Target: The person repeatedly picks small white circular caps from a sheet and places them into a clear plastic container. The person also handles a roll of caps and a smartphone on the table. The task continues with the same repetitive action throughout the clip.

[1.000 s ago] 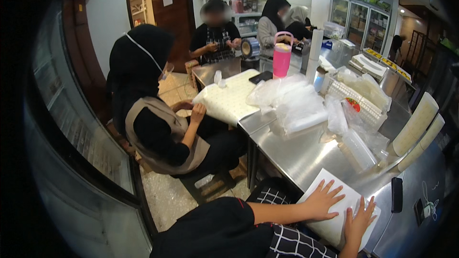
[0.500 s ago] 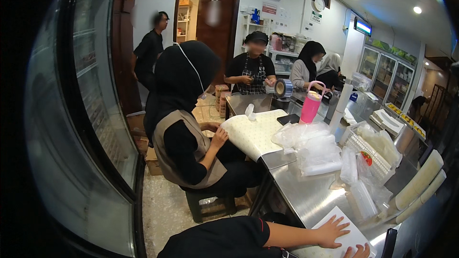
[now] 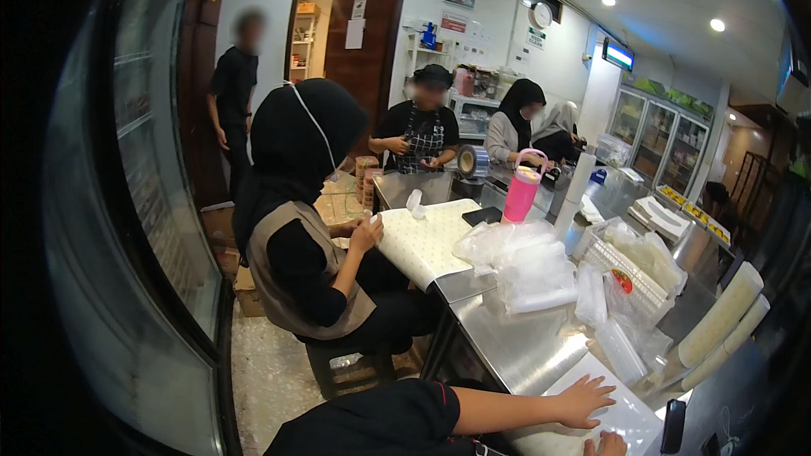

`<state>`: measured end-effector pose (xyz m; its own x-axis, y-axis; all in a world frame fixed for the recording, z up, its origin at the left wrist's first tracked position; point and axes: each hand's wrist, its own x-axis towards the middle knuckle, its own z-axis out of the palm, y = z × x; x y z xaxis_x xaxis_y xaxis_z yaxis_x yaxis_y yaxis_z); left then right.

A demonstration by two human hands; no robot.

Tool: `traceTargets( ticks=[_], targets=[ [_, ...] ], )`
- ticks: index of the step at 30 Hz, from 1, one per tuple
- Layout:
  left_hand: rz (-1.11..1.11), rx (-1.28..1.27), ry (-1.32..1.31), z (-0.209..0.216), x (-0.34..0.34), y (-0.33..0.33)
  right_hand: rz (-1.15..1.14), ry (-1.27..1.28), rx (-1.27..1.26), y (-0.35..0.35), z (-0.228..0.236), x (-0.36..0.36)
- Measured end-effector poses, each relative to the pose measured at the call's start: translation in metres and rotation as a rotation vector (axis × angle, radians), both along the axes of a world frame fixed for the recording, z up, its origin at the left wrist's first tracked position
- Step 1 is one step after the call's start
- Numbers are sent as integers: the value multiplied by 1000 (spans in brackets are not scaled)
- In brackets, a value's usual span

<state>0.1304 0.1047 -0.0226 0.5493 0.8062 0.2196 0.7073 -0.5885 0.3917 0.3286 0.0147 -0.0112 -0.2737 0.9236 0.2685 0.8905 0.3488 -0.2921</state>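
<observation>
A smooth white sheet (image 3: 632, 415) lies on the near end of the steel table, over a paler cream sheet (image 3: 541, 441). My left hand (image 3: 583, 404) rests on the white sheet with its fingers spread and holds nothing. Cut off by the lower edge, my right hand (image 3: 610, 445) touches the same sheet close to my left hand. Only some of its fingers show, and they are apart. Beyond my hands lie clear plastic-wrapped rolls (image 3: 621, 350).
Plastic bags (image 3: 524, 266), a white basket (image 3: 629, 274), a pink tumbler (image 3: 522, 194) and a black phone (image 3: 481, 216) crowd the steel table (image 3: 498, 338). Upright rolls (image 3: 722, 312) stand at right. A seated co-worker (image 3: 312, 262) is at left beside patterned paper (image 3: 422, 236).
The view has swung slightly right, shifting the scene leftward. My right hand has moved lower and shows less. The seated co-worker's hand is raised slightly, and the standing person at the back has turned.
</observation>
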Motion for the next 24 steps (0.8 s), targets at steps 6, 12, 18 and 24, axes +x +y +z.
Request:
traceTargets(
  ticks=[6, 12, 18, 24],
  targets=[
    [47, 53, 175, -20, -6, 4, -14, -41, -9, 35, -11, 8],
    [-15, -7, 250, 1, -8, -6, -171, -60, -260, 54, 19, 16],
    [22, -17, 297, 25, -5, -10, -233, -126, -313, 64, 6, 6],
    [86, 45, 309, 21, 8, 28, -307, -115, -253, 99, 4, -2]
  ],
)
